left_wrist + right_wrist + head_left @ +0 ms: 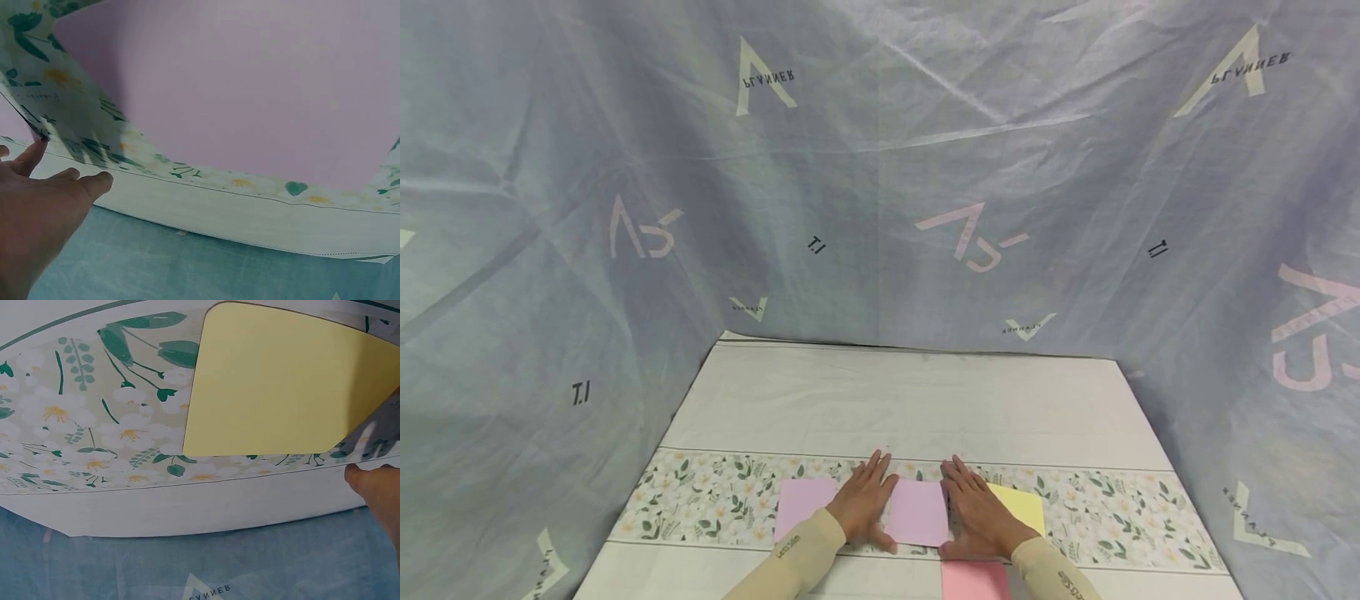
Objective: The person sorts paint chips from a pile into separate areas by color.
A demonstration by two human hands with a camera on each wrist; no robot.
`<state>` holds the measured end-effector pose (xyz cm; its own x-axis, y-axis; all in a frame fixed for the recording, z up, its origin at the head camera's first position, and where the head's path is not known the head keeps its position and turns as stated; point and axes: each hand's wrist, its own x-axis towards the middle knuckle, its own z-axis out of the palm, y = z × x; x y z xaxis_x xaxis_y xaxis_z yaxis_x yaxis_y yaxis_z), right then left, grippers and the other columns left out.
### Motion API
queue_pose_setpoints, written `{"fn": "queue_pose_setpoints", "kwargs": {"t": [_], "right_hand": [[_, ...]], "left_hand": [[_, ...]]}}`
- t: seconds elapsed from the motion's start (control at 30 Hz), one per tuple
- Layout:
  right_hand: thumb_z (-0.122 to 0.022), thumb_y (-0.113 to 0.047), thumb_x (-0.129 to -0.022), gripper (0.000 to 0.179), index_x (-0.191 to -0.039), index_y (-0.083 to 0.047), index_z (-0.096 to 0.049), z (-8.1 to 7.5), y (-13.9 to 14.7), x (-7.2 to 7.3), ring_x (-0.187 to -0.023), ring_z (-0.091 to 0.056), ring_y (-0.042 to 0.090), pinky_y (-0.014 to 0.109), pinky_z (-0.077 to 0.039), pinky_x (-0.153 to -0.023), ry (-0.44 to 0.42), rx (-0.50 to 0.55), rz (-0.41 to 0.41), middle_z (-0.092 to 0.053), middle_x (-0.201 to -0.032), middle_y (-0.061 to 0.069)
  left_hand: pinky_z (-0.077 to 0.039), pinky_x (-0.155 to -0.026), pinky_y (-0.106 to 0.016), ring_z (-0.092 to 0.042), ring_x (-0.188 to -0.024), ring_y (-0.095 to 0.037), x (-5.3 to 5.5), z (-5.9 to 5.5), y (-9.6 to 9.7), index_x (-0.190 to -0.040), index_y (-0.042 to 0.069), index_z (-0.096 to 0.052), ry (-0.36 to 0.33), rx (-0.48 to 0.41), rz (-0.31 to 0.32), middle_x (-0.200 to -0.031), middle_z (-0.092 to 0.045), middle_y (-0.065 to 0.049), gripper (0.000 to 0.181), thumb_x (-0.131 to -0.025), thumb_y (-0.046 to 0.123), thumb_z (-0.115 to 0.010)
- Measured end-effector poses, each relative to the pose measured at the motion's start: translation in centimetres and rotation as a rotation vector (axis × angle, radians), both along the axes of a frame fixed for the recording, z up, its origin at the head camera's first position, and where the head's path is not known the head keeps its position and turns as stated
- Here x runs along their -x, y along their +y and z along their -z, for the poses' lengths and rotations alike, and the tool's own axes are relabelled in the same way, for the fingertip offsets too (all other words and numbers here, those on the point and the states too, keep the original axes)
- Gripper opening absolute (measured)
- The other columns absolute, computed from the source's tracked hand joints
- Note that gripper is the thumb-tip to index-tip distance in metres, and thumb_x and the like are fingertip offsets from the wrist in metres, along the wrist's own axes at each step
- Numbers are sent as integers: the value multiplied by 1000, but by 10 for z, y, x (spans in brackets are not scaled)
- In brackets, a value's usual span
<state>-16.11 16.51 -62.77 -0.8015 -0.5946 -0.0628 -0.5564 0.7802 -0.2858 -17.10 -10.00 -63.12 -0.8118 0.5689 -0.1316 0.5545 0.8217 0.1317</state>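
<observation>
A lilac paper square [918,512] lies flat on the floral band between both hands. My left hand [863,502] is at its left edge, fingers straight and pointing away, thumb spread toward the near corner. At the right edge lies my right hand [977,512], its fingers also extended and the thumb by the near right corner. Another lilac square [250,81] fills much of the left wrist view, just left of the left hand. A yellow square [281,381] sits beyond the right hand, partly covered by it in the head view.
A pink-red square [976,581] lies nearest me, below the right hand, cut off by the frame edge. The white table cover [925,400] has a floral strip [707,496] across it. Grey-blue printed sheeting [880,167] hangs around the back and sides.
</observation>
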Motion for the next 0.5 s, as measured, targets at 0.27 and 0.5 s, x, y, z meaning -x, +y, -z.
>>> {"fn": "queue_pose_setpoints", "kwargs": {"t": [0.27, 0.5], "right_hand": [[-66, -78, -71, 108, -143, 2, -48, 1, 0, 1, -152, -16, 39, 59, -31, -116, 8, 34, -7, -30, -160, 18], [-64, -81, -71, 112, -143, 4, -48, 0, 0, 3, -152, -17, 39, 59, -32, -115, 30, 42, -19, -32, -159, 18]], "left_hand": [[-27, -121, -48, -15, -153, -36, 0, -4, -4, -148, 10, -42, -20, -3, 7, -163, -22, -20, 119, -55, 72, -82], [-26, -121, -48, -15, -153, -36, 1, -2, -8, -146, 10, -43, -12, -53, 23, -163, -22, -21, 115, -56, 69, -84]]}}
